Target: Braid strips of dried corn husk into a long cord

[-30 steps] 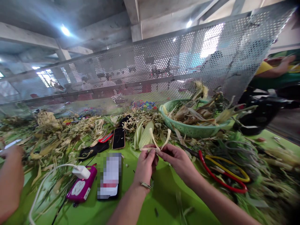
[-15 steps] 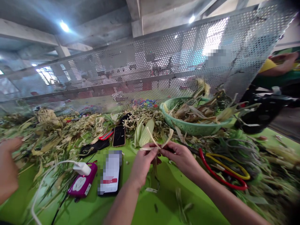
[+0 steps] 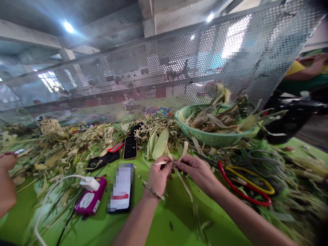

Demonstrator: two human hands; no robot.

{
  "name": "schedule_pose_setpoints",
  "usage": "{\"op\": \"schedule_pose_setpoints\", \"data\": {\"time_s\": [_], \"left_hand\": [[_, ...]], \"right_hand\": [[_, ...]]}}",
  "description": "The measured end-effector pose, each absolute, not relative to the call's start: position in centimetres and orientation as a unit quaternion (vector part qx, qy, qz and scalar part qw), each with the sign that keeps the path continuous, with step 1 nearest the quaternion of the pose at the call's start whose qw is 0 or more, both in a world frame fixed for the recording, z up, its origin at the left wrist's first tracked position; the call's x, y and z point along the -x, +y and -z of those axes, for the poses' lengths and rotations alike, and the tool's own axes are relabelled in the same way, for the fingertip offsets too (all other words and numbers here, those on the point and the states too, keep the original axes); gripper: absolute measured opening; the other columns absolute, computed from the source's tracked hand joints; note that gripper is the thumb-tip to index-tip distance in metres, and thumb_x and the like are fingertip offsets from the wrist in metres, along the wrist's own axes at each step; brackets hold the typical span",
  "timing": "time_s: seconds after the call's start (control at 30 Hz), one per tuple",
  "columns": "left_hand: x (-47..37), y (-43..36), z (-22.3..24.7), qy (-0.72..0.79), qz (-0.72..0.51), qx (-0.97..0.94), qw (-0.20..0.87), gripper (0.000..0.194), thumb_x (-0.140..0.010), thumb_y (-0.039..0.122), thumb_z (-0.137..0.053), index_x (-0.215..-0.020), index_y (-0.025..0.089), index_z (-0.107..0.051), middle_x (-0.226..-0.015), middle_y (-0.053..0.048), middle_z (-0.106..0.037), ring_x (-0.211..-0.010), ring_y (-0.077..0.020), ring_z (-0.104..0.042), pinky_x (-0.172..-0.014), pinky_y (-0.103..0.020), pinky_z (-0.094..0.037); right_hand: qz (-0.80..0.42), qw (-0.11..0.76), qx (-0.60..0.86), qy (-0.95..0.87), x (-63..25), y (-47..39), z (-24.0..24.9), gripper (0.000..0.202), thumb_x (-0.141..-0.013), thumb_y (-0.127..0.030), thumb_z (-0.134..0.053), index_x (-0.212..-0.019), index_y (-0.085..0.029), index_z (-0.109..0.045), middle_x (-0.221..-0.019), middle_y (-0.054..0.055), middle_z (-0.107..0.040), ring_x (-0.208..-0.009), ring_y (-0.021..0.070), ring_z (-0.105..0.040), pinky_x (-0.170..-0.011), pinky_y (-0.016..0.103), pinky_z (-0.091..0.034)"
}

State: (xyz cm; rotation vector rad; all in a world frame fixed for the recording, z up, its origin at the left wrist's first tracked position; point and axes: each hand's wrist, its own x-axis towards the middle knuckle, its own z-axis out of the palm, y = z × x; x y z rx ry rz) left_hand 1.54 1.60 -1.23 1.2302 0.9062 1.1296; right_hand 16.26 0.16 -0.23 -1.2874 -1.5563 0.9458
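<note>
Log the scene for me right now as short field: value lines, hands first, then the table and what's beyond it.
left hand: pinching pale strips
right hand: pinching the same strips, fingertips close to the left's
left of hands: lit phone; purple power strip with white charger plugged in
farther out: dark-screened phone
right of hands: red and yellow loops
basket: green, holding dry husks
behind: perforated panel
far left: another person's hand

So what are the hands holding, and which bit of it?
The left hand and right hand pinch pale husk strips near where they cross; the ends stick out free.
</note>
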Motion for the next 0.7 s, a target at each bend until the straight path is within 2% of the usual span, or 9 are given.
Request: {"op": "schedule_pose_setpoints", "data": {"time_s": [0.23,0.33,0.43,0.57,0.7], "left_hand": [[-1.7,0.9,0.7,0.359,-0.473,-0.498,0.632,0.028,-0.075,0.044,-0.063,-0.089,0.019,-0.063,-0.071,0.000,-0.057,-0.060,-0.0115,-0.049,-0.054,-0.022,-0.042],[-1.6,0.9,0.7,0.358,-0.464,-0.511,0.629,0.031,-0.074,0.043,-0.064,-0.093,0.019,-0.063,-0.076,-0.001,-0.060,-0.066,-0.0127,-0.051,-0.056,-0.021,-0.040],[-1.6,1.0,0.9,0.365,-0.467,-0.522,0.613,0.029,-0.073,0.041,-0.066,-0.091,0.018,-0.064,-0.076,-0.002,-0.062,-0.071,-0.0131,-0.053,-0.060,-0.020,-0.039],[-1.7,1.2,1.3,0.383,-0.441,-0.528,0.617,0.029,-0.072,0.042,-0.066,-0.087,0.018,-0.062,-0.067,0.001,-0.059,-0.054,-0.0093,-0.046,-0.050,-0.020,-0.033],[-1.8,1.2,1.8,0.387,-0.420,-0.546,0.613,0.028,-0.073,0.043,-0.065,-0.085,0.019,-0.059,-0.066,0.002,-0.057,-0.047,-0.0076,-0.040,-0.045,-0.020,-0.028]], "right_hand": [[-0.415,0.462,0.504,-0.600,-16.6,0.6,0.7,0.039,-0.080,-0.053,-0.054,-0.069,-0.016,-0.060,-0.060,-0.002,-0.051,-0.056,0.0123,-0.044,-0.052,0.024,-0.034],[-0.385,0.466,0.511,-0.611,-16.8,0.7,0.8,0.039,-0.081,-0.053,-0.053,-0.067,-0.017,-0.057,-0.059,-0.003,-0.047,-0.056,0.0119,-0.042,-0.051,0.023,-0.034],[-0.362,0.489,0.513,-0.606,-16.8,0.7,0.7,0.034,-0.081,-0.050,-0.056,-0.074,-0.017,-0.058,-0.063,-0.002,-0.050,-0.058,0.0123,-0.044,-0.053,0.023,-0.035],[-0.408,0.503,0.502,-0.573,-16.7,0.6,0.2,0.034,-0.076,-0.048,-0.061,-0.092,-0.017,-0.061,-0.073,0.001,-0.060,-0.063,0.0142,-0.051,-0.055,0.024,-0.039],[-0.434,0.502,0.493,-0.563,-16.8,0.7,0.2,0.031,-0.072,-0.043,-0.067,-0.087,-0.016,-0.064,-0.072,0.002,-0.063,-0.062,0.0141,-0.053,-0.057,0.025,-0.041]]}}
